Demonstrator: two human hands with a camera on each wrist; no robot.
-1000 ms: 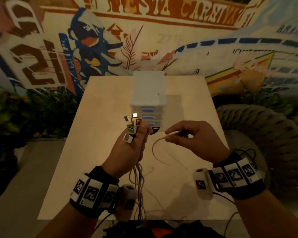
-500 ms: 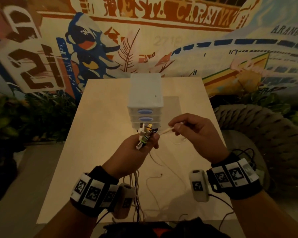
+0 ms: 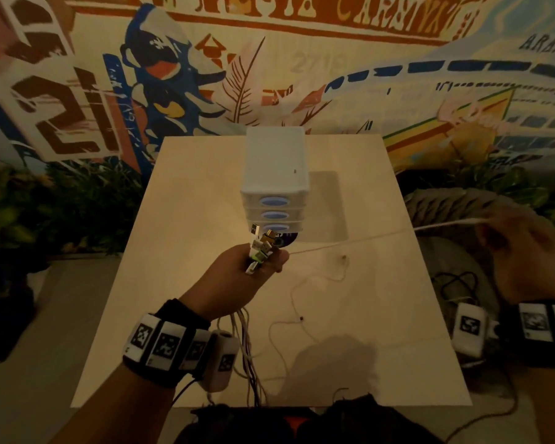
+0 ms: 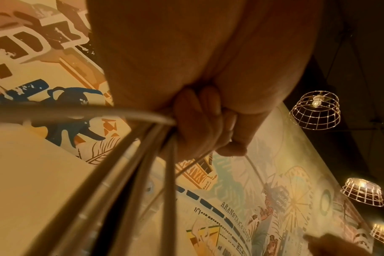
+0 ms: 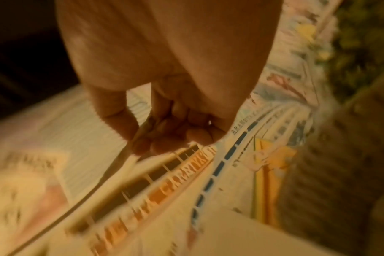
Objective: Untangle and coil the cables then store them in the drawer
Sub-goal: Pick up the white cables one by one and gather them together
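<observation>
My left hand is raised over the middle of the table and grips a bundle of cables; their USB plugs stick up above the fist and the cords hang below it. One thin white cable runs taut from that fist to my right hand, which pinches it out past the table's right edge. A white three-drawer unit with blue handles stands behind the plugs, drawers closed. A slack thin cable lies looped on the table.
The light wooden table stands against a painted mural wall. Plants sit to the left, and a thick rope-wound object to the right. Dark cables lie on the floor at the right. Wire lamps hang overhead.
My right hand has swept far to the right, drawing the thin white cable out taut from the bundle. My left hand has stayed in front of the drawers with the plugs.
</observation>
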